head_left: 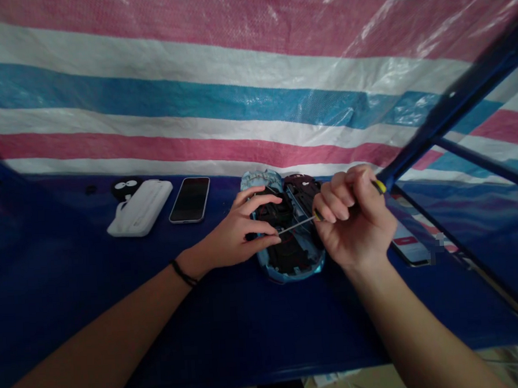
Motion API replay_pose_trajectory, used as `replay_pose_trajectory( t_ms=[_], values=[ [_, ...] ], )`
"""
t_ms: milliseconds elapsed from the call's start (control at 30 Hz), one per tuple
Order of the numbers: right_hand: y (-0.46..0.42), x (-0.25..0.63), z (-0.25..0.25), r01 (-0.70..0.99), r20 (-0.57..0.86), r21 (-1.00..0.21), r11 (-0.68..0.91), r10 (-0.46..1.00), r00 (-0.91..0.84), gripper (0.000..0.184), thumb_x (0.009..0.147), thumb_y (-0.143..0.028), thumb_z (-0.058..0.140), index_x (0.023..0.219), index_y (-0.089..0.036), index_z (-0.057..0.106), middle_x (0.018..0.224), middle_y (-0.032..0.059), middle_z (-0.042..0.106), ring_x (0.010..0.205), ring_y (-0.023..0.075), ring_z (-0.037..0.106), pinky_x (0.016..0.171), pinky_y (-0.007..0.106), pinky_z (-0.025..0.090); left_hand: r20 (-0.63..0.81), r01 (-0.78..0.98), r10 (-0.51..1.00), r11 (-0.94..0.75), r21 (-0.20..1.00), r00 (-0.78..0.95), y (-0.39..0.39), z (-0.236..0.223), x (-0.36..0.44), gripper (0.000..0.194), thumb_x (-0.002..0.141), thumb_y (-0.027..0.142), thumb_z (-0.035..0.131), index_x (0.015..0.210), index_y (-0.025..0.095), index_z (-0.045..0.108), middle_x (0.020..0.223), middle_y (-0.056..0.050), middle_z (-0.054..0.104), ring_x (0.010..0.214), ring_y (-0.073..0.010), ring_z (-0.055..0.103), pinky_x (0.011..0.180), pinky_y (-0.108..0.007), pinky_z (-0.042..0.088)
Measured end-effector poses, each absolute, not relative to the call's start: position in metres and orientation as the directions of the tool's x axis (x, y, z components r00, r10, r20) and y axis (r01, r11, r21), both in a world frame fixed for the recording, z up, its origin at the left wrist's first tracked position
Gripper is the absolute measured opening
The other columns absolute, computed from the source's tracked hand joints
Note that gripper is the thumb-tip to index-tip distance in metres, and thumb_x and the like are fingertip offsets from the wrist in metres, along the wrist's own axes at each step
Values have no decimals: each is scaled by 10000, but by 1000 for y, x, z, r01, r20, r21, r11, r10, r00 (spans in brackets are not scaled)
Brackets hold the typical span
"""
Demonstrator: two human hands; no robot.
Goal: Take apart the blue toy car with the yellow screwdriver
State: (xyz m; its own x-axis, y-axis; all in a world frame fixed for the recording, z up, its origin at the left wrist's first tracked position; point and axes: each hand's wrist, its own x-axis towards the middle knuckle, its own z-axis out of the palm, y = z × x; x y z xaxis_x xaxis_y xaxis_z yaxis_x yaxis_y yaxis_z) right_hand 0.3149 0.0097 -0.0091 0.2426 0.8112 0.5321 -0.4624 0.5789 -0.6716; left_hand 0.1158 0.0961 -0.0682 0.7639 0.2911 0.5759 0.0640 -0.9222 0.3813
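Observation:
My right hand [358,220] is wrapped round the yellow-and-black handle of a screwdriver [301,222], whose thin metal shaft points left and slightly down. At the shaft's tip, the thumb and index finger of my left hand [239,227] come together in a pinch, while its other fingers stay spread. Whatever is between those fingertips is too small to make out. Beneath both hands lies a light blue toy car shell [284,273], its dark inside facing up. A dark, car-shaped part [304,186] rests beside it, partly covered by my right hand.
On the blue surface [249,333], a white power bank [142,209], a black piece with cartoon eyes [126,188] and a dark-screened phone [190,200] lie at left. Another phone [412,247], screen lit, is at right, near blue metal bars [462,90]. A striped sheet [236,97] hangs behind.

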Motion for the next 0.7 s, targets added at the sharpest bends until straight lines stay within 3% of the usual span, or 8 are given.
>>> replay_pose_trajectory(
  t_ms=[100,167,233,333,467,700],
  values=[
    [12,322,-6,-442,540,-661,607,793,283,321,827,-249,888,814,-232,568,642,-76,255,498,67,224,444,201,272,625,111,317,-932,346,713,108,-60,106,239,1057,328,624,917,235,794,1377,-82,652,1433,-304,465,1222,-543,392],
    [14,328,-6,-420,527,-662,621,784,329,326,819,-233,894,833,-232,568,630,-81,274,494,60,224,438,190,257,659,235,383,-923,306,647,122,-54,91,273,1073,333,572,912,209,755,1207,-86,691,1226,-270,579,1127,-497,456],
    [15,330,-8,-401,497,-691,602,798,341,331,829,-228,885,845,-237,555,608,-88,300,481,54,211,423,179,209,669,404,445,-886,229,596,138,-50,75,321,1084,345,512,891,190,718,1060,-89,685,1080,-260,581,1040,-478,477],
    [17,324,-16,-365,444,-771,521,852,276,329,833,-255,881,876,-246,555,580,-104,346,451,43,220,412,169,174,522,499,446,-865,44,727,154,-52,60,364,1063,323,476,803,177,685,924,-97,671,979,-272,552,962,-486,467],
    [17,309,-29,-279,429,-842,461,887,172,294,849,-315,864,900,-229,588,608,-96,441,433,38,317,412,181,252,318,492,447,-867,-77,836,156,-61,62,317,989,270,531,708,177,646,925,-107,677,975,-291,533,914,-491,460],
    [15,308,-37,-243,398,-889,388,917,9,222,903,-312,820,925,-204,628,652,-79,485,461,40,368,425,187,262,309,551,498,-827,-112,810,156,-70,65,285,976,280,562,739,176,682,953,-129,670,1016,-326,533,903,-499,467]
  ],
)
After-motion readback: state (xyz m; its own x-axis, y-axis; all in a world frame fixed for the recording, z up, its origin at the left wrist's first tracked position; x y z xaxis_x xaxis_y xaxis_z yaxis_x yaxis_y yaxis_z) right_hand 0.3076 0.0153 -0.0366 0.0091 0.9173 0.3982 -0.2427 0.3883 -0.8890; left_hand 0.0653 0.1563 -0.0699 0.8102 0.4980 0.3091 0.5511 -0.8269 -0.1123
